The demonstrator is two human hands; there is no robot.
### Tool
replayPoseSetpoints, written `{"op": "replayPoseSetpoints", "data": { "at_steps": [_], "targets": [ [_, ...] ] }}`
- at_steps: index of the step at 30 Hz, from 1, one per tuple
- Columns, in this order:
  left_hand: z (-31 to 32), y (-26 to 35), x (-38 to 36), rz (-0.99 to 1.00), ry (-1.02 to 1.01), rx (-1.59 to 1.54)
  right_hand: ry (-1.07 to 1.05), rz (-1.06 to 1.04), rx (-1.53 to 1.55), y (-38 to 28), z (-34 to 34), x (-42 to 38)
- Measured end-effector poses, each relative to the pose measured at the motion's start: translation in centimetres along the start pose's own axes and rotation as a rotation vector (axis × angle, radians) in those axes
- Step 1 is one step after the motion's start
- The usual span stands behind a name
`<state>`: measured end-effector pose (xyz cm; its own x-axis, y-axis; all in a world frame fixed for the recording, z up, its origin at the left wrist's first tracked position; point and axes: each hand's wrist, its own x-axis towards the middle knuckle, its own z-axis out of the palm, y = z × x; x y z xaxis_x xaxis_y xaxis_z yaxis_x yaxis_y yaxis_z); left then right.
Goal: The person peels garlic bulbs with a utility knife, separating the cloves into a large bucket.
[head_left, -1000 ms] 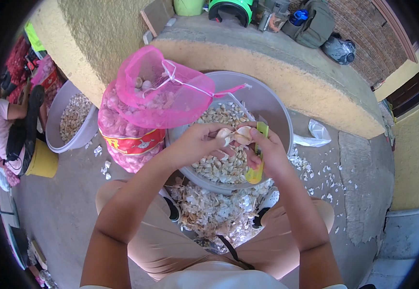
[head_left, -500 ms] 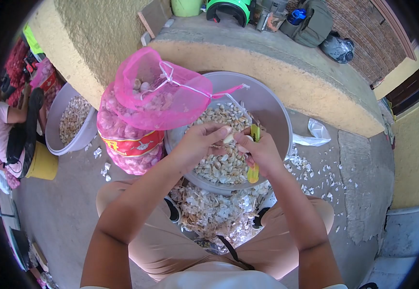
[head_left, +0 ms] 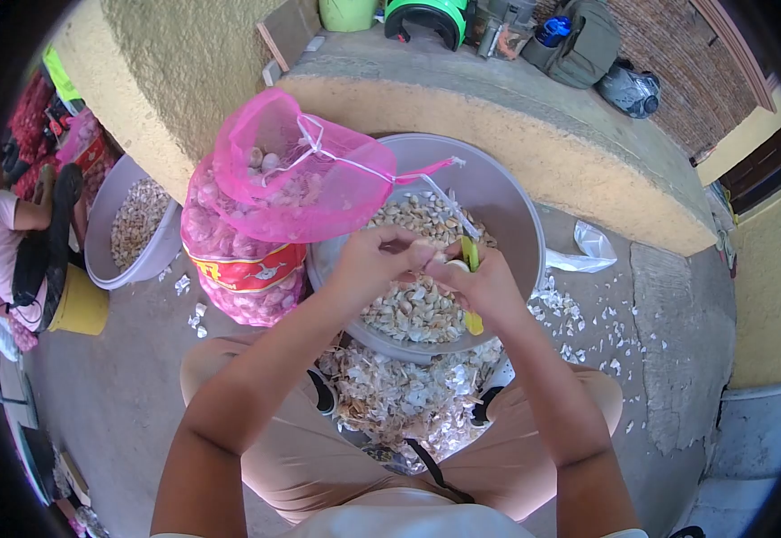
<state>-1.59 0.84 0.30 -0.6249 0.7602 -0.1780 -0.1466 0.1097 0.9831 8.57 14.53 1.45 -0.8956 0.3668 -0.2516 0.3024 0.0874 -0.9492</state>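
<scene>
Left hand (head_left: 374, 262) pinching garlic clove (head_left: 432, 255) between thumb and fingertips; clove mostly hidden, only pale sliver showing. Right hand (head_left: 489, 285) gripping yellow-green knife (head_left: 471, 269), fingers wrapping handle; blade tip lost behind clove, cannot tell whether cutting. Both hands hovering over grey basin (head_left: 516, 202) of peeled cloves, right below fingers. Pink mesh sack (head_left: 274, 193) leaning just left of left fingers, overlapping basin rim. Pile of skins (head_left: 399, 394) lying nearer body, partly hidden by forearms.
</scene>
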Motion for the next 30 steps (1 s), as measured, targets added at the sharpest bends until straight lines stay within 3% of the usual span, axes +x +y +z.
{"op": "replayPoseSetpoints", "data": {
  "at_steps": [6,15,17,26,30],
  "targets": [
    [-0.5,0.3,0.0,-0.049,-0.045,-0.179,-0.131,0.092,0.27,-0.6,-0.9,-0.2],
    [-0.7,0.0,0.2,-0.028,-0.113,-0.181,-0.108,0.228,0.567,-0.2,-1.5,0.3],
    [-1.0,0.0,0.2,-0.029,-0.201,-0.162,-0.093,0.206,0.508,-0.5,-1.8,0.3],
    [-1.7,0.3,0.1,-0.084,-0.246,-0.099,0.076,0.148,0.395,-0.5,-3.4,1.0],
    [-1.9,0.0,0.3,-0.068,-0.171,-0.143,0.071,0.138,0.164,-0.8,-3.7,1.0]
  ]
}}
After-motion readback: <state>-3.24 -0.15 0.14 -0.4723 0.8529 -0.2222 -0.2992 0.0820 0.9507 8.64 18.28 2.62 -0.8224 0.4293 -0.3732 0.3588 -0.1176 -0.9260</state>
